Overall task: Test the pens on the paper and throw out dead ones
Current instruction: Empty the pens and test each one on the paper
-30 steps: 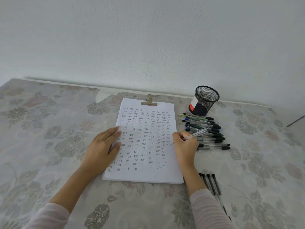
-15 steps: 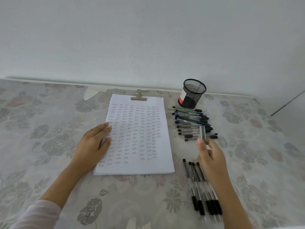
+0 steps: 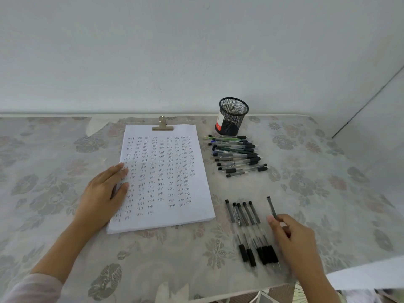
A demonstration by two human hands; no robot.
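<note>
A white paper stack covered in small written marks lies under a metal clip on the table. My left hand rests flat on its left edge, fingers straight. My right hand pinches a clear pen with a black end, holding it tilted just right of a row of several clear black-tipped pens lying near the table's front. A heap of several mixed pens lies to the right of the paper.
A black mesh pen cup stands behind the heap, near the wall. The table wears a floral cloth. Its front edge runs close below my right hand, with white paper at the lower right corner.
My right hand has left the paper's right edge and carried the pen down to the right, beside the front row of pens. My left hand stayed on the paper.
</note>
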